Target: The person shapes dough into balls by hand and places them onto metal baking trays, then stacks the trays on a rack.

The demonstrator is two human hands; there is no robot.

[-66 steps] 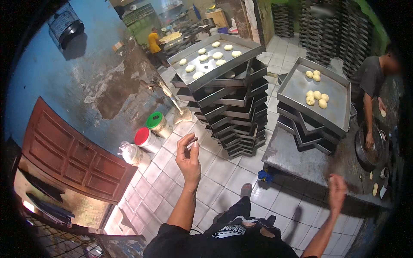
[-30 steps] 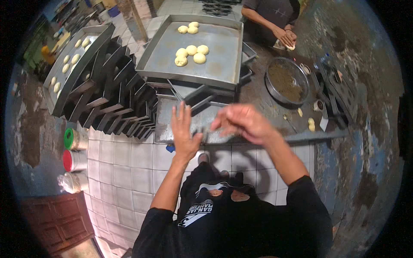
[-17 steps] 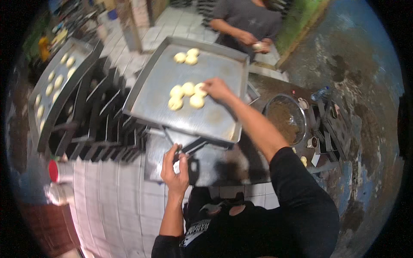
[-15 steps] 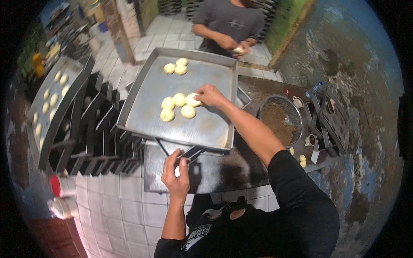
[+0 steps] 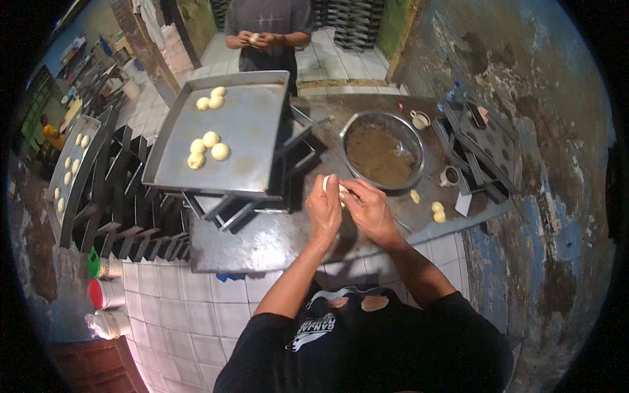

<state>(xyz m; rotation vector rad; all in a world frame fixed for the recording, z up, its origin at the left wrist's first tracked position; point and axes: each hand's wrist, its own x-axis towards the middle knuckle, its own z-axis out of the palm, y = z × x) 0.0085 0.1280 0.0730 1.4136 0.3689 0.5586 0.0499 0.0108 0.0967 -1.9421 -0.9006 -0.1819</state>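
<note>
My left hand [image 5: 322, 208] and my right hand [image 5: 369, 209] meet above the worktable's near part, their fingers closed around a pale dough piece [image 5: 330, 187]. Just beyond them sits a steel bowl [image 5: 373, 154] of brown crumbly filling. Left of it, a large metal tray [image 5: 242, 137] bearing several pale dough balls [image 5: 220, 152] in two groups rests on stacked trays [image 5: 291, 150]. Right of my hands, two joined dough balls [image 5: 438, 211] and a small dough scrap [image 5: 414, 195] lie on the metal table [image 5: 229, 252]. A metal utensil handle is partly hidden by my right hand.
A co-worker [image 5: 268, 29] across the table holds something pale. A tall tray stack [image 5: 118, 190] stands left, buckets [image 5: 105, 293] on the tiled floor. Cups [image 5: 449, 176], a bottle [image 5: 451, 93] and dark pans [image 5: 478, 144] are at right, beside the stained wall [image 5: 550, 216].
My right hand has taken a dough ball off the top tray and moved down beside the bowl. My left hand has risen to meet it, and both now grip the dough.
</note>
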